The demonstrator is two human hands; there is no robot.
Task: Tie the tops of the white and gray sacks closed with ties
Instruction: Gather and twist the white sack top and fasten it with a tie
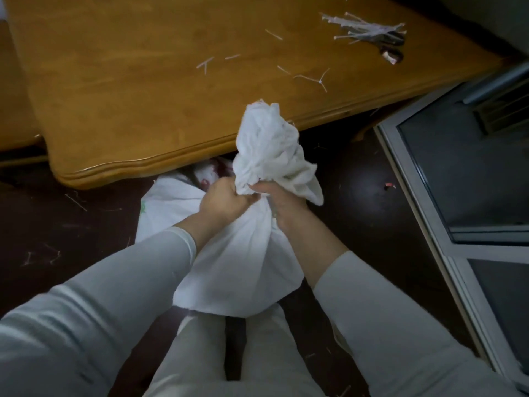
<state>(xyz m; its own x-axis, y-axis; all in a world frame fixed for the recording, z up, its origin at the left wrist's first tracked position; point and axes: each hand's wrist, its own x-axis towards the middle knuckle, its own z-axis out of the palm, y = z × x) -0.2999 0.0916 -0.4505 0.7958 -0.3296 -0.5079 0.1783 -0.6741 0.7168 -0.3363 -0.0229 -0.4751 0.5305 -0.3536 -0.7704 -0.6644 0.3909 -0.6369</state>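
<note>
- Your left hand: fingers clenched round the sack neck.
- Your right hand: fingers wrapped round the same neck, opposite side.
- Sack: white, on your knees, top bunched upward.
- Worktop: ties heaped far right, offcuts scattered.

- A wooden table with a moulded edge fills the upper part of the view.
- A bundle of white ties lies near its far right corner, partly over dark-handled scissors.
- Short cut tie ends are scattered across the middle and toward the right edge.
- The dark floor below carries more tie scraps at the left and a white sack partly under the table's near edge.
</note>
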